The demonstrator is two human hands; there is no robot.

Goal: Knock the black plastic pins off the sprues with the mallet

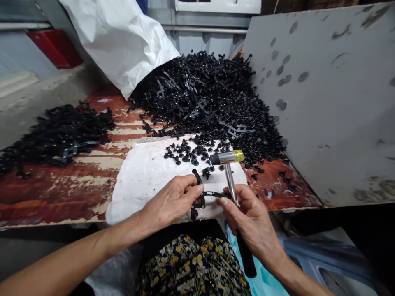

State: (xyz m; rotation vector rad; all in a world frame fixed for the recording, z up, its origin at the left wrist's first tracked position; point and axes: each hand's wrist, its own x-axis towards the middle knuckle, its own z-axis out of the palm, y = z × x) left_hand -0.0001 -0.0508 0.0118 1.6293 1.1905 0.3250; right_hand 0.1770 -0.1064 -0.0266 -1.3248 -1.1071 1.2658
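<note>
Over the white pad (129, 185), left hand (173, 196) pinches black slotted bracket (219, 194); right hand (250, 213) grips double-faced mallet (230, 179), fingertips at bracket's arm. Shared grip might let mallet slip, knocking the bracket askew or scattering the black mushroom-shaped studs (186, 158).

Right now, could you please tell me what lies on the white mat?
Small black pieces lie on the mat, mainly farther back; over it, the left hand holds a black linkage, the right hand a hammer. What they cover is hidden.
</note>
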